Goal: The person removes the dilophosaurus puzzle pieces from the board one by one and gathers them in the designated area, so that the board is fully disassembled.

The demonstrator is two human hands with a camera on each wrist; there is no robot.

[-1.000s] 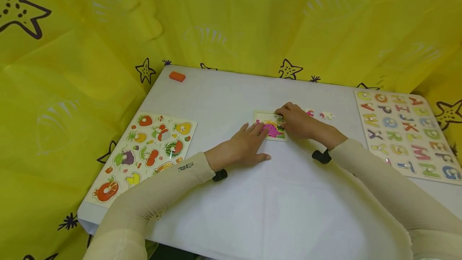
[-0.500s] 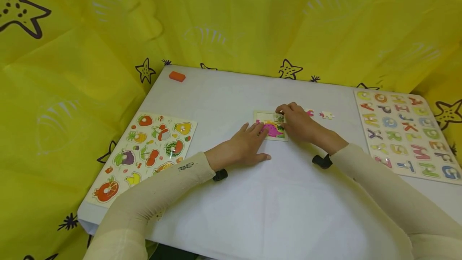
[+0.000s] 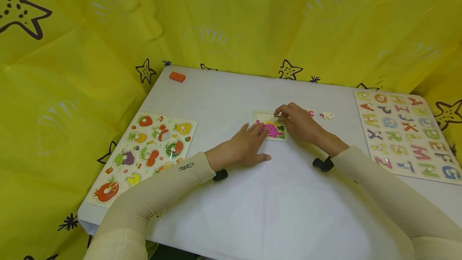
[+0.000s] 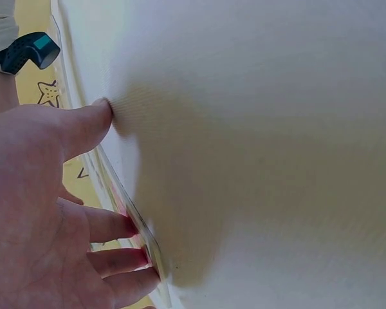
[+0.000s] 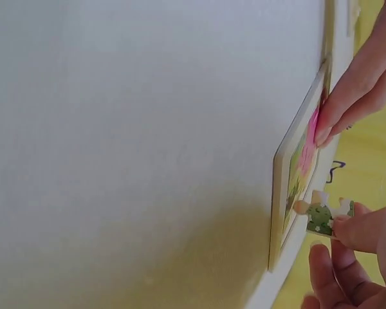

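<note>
A small jigsaw tray (image 3: 278, 139) with a pink dinosaur picture (image 3: 273, 130) lies mid-table. My left hand (image 3: 246, 145) lies flat, its straight fingertips resting on the picture. In the left wrist view these fingers touch the tray near its edge. My right hand (image 3: 301, 123) is over the tray's far right corner. Between thumb and fingers it pinches a green and cream jigsaw piece (image 5: 320, 219), which is held tilted just off the tray in the right wrist view. Beside that hand are two loose jigsaw pieces (image 3: 327, 114), one partly hidden by it.
A fruit peg board (image 3: 148, 147) lies at the left, partly under my left forearm. At the right is an alphabet peg board (image 3: 408, 131). An orange block (image 3: 177, 77) sits at the far left corner. A yellow curtain (image 3: 231, 19) hangs behind the white table (image 3: 260, 204).
My right hand has turned slightly, and the green piece is now raised and tilted, with a pale patch of tray showing near it. The left hand has stayed in place.
</note>
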